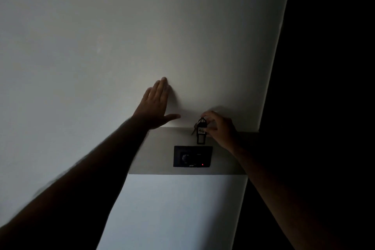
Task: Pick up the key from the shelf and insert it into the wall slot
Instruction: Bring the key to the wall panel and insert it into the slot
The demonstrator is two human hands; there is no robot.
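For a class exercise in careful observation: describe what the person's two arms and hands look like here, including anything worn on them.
Both arms are bare as far as the frame shows: no sleeve, watch, bracelet or glove is visible. The left hand shows no ring on its fingers. The right hand looks bare too, though the room is dim and small details on it cannot be made out. The left forearm's edge is slightly blurred.

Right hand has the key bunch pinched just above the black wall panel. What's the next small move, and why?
Probably lower the right hand so the dangling black tag of the key bunch drops toward the black wall panel. The tag hangs just above the panel's top edge, not yet in it. The room is dim and no slot shows clearly, so go slowly. The left hand lies flat on the wall.
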